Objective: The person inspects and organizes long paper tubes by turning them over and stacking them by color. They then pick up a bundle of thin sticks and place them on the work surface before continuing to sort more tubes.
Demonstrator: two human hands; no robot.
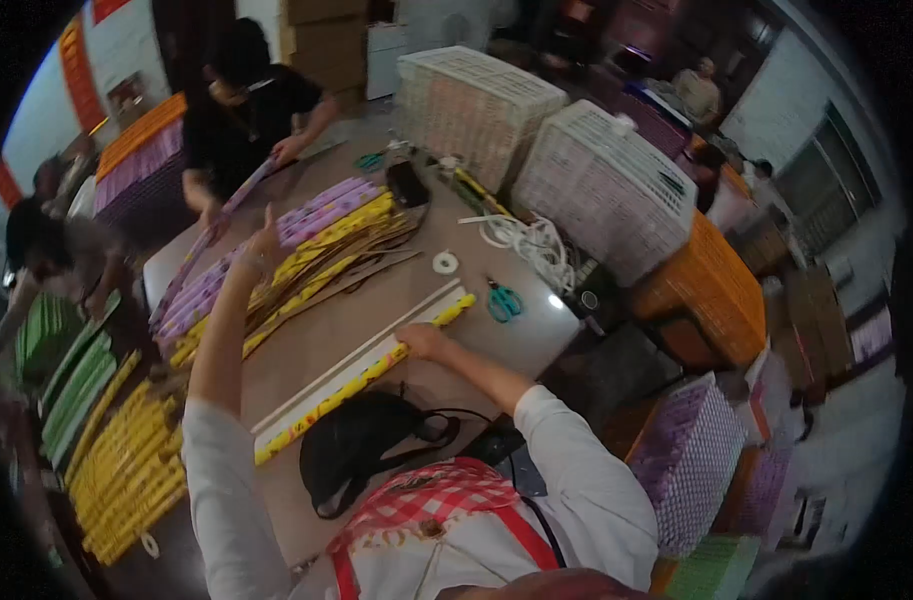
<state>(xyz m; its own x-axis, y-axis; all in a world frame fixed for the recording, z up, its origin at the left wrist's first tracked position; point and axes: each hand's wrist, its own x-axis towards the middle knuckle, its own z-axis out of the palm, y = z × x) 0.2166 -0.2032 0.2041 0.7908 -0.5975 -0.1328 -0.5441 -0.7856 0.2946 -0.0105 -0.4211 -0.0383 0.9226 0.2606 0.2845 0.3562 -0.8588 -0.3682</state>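
My right hand is closed around a long yellow patterned roll, near its upper end. The roll lies slantwise across the table, beside a pale strip. My left hand is raised over the brown strips and the purple rolls, with at least one finger stretched up and nothing visible in it. Yellow rolls and brown strips lie in a pile beside the left forearm. Teal scissors and a white tape roll rest right of the pile.
A black bag sits close to my apron. White cord and white crates stand at the back right, near an orange crate. Across the table, a person holds a purple strip. Another person leans in at left.
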